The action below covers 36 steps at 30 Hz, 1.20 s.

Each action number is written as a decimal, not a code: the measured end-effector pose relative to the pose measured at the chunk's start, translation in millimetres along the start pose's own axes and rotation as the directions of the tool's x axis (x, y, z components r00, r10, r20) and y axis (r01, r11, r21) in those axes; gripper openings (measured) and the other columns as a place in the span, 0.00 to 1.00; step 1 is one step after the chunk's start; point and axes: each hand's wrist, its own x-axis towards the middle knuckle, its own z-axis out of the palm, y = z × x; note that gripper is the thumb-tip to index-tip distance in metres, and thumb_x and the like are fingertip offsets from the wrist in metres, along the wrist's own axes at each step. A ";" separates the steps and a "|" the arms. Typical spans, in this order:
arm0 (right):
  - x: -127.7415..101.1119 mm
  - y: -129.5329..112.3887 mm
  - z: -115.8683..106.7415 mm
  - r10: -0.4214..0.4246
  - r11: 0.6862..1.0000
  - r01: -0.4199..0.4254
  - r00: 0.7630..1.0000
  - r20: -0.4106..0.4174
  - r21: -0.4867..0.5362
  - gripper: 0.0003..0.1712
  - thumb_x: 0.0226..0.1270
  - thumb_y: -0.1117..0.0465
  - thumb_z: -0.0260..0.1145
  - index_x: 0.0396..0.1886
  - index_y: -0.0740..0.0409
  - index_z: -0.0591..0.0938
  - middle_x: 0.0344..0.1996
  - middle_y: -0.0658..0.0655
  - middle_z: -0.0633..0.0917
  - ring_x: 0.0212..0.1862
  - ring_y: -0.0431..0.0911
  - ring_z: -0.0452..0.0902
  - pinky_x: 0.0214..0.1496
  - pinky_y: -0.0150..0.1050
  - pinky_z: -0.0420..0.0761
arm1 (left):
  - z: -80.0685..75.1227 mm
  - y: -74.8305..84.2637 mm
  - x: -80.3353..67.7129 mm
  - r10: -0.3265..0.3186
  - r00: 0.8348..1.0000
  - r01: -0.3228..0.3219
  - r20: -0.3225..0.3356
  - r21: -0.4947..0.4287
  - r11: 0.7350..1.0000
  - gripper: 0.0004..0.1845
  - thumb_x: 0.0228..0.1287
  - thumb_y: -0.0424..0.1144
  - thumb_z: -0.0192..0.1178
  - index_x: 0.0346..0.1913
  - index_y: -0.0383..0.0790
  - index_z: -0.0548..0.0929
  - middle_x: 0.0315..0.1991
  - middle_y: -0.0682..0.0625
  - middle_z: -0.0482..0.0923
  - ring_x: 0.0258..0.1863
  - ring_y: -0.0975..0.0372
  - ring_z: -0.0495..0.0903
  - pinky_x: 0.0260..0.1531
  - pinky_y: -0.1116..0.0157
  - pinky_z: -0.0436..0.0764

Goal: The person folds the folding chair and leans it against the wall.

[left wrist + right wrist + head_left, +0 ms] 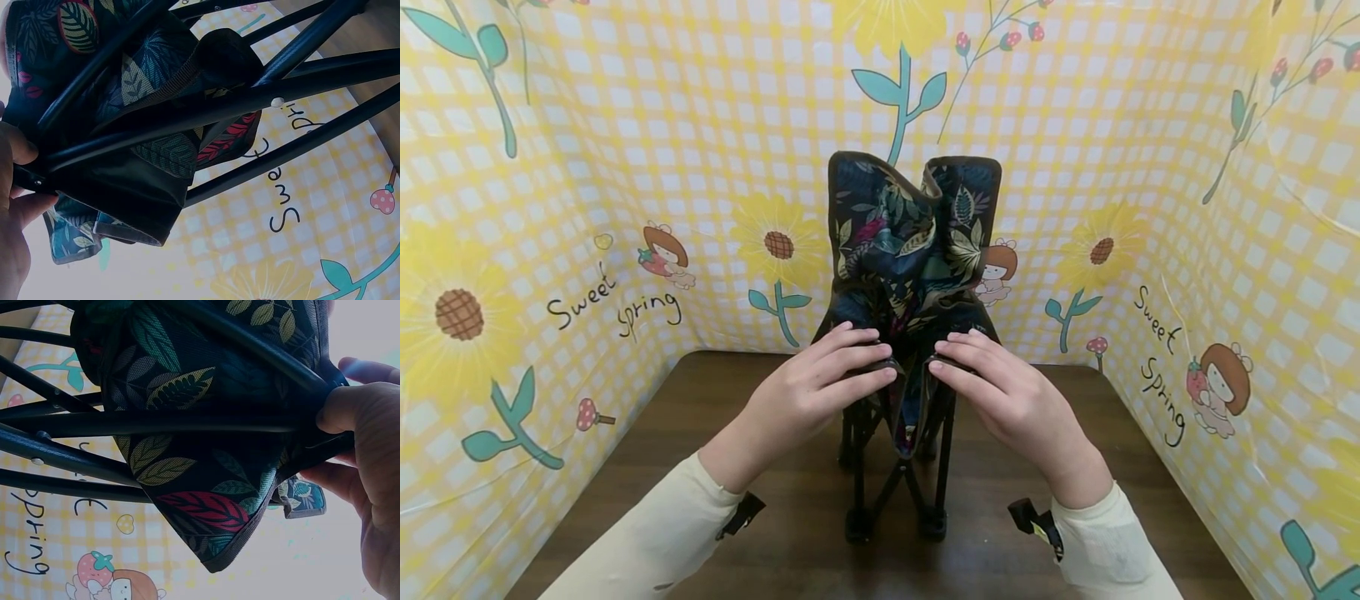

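Note:
A folding camp chair (880, 225) with dark leaf-print fabric stands partly folded, its backrest creased down the middle. Its seat fabric sags into a narrow V between the front corners. My left hand (808, 387) grips the left front corner, fingers over the top. In the left wrist view, the thumb and fingers of the left hand (19, 212) pinch the black tube end. The opposite front corner is in my right hand (1018, 392). The right wrist view shows the right hand's thumb (337, 412) pressed against the tube joint. Crossed black legs (902, 471) stand beneath the seat.
A dark brown wooden table (700, 467) bears the chair. Yellow-checked cloth (715, 125) printed with flowers hangs around the back and both sides. A black strap (741, 515) shows at the left wrist and another black strap (1037, 525) at the right.

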 end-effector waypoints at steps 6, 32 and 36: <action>1.3 1.1 1.5 0.001 1.000 -0.001 1.000 -0.008 0.010 0.17 0.81 0.69 0.53 0.59 0.62 0.84 0.56 0.64 0.85 0.57 0.60 0.83 0.63 0.56 0.81 | 1.8 -0.5 1.1 -0.001 1.000 0.000 -0.008 -0.018 1.000 0.16 0.80 0.29 0.50 0.59 0.38 0.85 0.59 0.41 0.83 0.60 0.45 0.81 0.62 0.41 0.78; 4.7 7.1 7.5 0.022 0.999 -0.022 1.000 0.001 0.031 0.16 0.81 0.67 0.55 0.59 0.61 0.84 0.56 0.63 0.85 0.58 0.58 0.83 0.63 0.56 0.81 | 10.0 -5.8 4.8 -0.002 0.999 0.000 -0.045 -0.036 0.999 0.15 0.78 0.28 0.52 0.58 0.37 0.86 0.59 0.41 0.83 0.60 0.45 0.81 0.62 0.42 0.78; 4.9 8.4 8.6 0.025 0.999 -0.025 1.000 0.003 0.032 0.17 0.81 0.68 0.54 0.60 0.62 0.84 0.56 0.63 0.85 0.58 0.58 0.83 0.64 0.55 0.81 | 11.1 -6.9 6.5 -0.002 0.999 0.000 -0.046 -0.043 0.999 0.15 0.78 0.28 0.52 0.58 0.37 0.86 0.59 0.40 0.83 0.60 0.44 0.81 0.62 0.42 0.78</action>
